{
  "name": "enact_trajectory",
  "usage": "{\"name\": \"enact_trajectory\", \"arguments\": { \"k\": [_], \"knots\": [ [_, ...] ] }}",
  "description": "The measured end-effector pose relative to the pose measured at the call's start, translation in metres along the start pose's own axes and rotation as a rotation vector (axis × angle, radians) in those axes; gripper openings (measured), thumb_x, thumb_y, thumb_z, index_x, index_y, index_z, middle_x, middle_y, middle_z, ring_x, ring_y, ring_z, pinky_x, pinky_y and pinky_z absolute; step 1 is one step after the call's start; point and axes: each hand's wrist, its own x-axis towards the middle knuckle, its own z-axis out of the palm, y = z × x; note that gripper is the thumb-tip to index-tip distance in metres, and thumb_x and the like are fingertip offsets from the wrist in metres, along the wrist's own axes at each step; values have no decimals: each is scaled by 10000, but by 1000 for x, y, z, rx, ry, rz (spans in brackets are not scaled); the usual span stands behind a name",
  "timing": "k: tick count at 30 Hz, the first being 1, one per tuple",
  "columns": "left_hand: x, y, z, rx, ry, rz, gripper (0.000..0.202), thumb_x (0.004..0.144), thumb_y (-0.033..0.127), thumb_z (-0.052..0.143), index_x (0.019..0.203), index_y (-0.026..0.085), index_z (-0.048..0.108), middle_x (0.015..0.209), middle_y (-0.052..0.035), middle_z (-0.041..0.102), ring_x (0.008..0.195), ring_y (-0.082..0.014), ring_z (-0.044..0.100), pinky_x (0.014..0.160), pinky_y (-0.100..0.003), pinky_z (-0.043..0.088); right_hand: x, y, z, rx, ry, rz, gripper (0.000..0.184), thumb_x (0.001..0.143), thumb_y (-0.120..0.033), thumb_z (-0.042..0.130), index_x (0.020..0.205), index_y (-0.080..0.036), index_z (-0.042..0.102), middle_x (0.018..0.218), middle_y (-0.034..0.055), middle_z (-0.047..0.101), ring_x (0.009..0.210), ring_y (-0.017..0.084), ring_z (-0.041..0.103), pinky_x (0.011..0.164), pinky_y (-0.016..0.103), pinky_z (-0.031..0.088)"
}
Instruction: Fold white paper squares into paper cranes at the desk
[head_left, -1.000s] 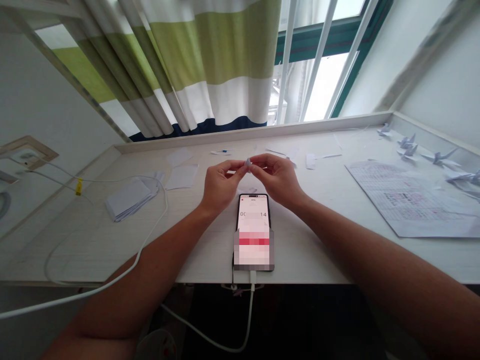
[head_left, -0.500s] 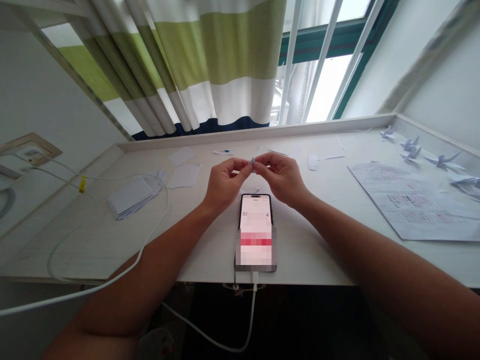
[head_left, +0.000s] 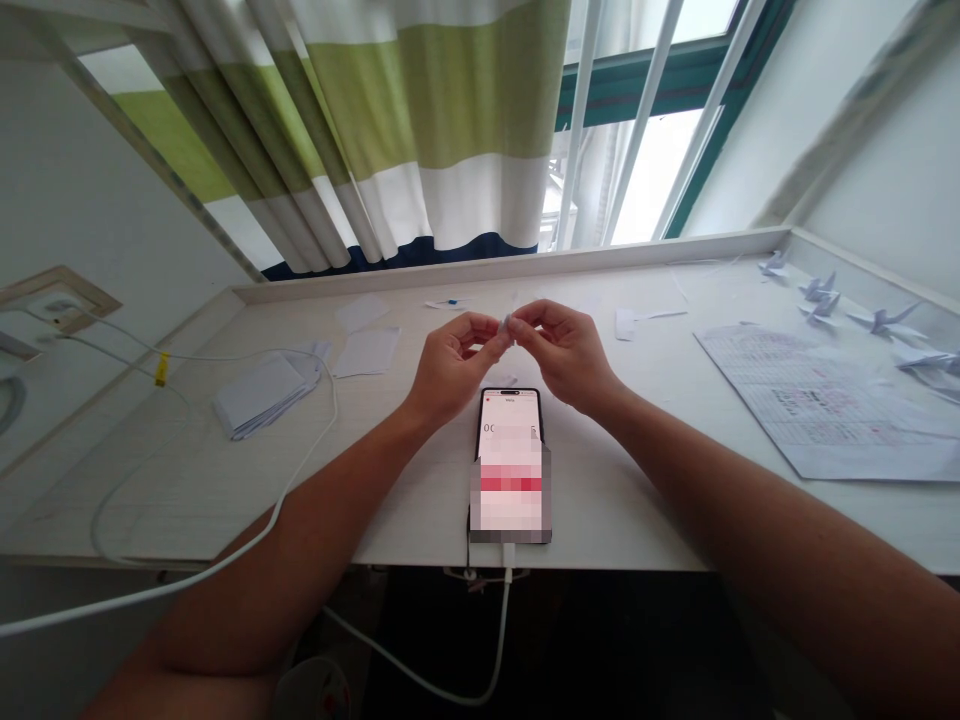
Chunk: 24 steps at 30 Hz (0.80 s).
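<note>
A small folded piece of white paper is pinched between both my hands above the middle of the desk; the fingers hide most of it. My left hand grips its left side with thumb and forefinger. From the right, my right hand pinches it in the same way, the fingertips of both hands almost meeting. Just below the hands lies a phone with a lit, partly blurred screen. A scrap of paper lies at the phone's top edge.
Several folded paper cranes stand at the right, by a printed sheet. At the left are a stack of paper and a loose square. A white cable loops over the left side; another cable plugs into the phone.
My right hand has risen very slightly at the folded paper, its fingers shifting a little. My left hand stays almost still, both hands keeping their pinch.
</note>
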Motion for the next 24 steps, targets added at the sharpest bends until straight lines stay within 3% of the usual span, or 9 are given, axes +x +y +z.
{"name": "enact_trajectory", "arguments": {
  "k": [6, 10, 16, 24],
  "knots": [
    [-3, 5, 4, -86, 3, -89, 401, 780, 437, 896, 1032, 178, 722, 879, -62, 808, 850, -210, 792, 806, -354, 637, -3, 6, 0, -83, 40, -73, 229, 952, -315, 725, 1171, -251, 740, 908, 5, 726, 828, 168, 708, 765, 352, 612],
    [-3, 6, 3, -88, 37, -90, 416, 763, 434, 911, 1002, 182, 683, 835, -52, 805, 818, -217, 801, 803, -363, 639, -4, 2, -2, -257, 45, -185, 160, 981, -279, 693, 1111, -266, 786, 1029, 39, 737, 914, 199, 722, 807, 398, 626],
    [-1, 6, 2, -97, 62, -106, 444, 741, 462, 920, 971, 187, 658, 812, -45, 798, 781, -217, 798, 783, -367, 645, -4, -5, -3, -415, 53, -279, 109, 989, -258, 680, 1012, -271, 786, 1036, 56, 751, 962, 244, 718, 862, 458, 609],
    [-1, 3, 1, -75, 51, -88, 458, 750, 460, 915, 1009, 207, 636, 826, -40, 801, 812, -223, 803, 803, -370, 643, -2, -4, -4, -519, 24, -320, 181, 1002, -239, 649, 1141, -255, 765, 1155, 93, 751, 1093, 287, 701, 940, 502, 584]
  ]
}}
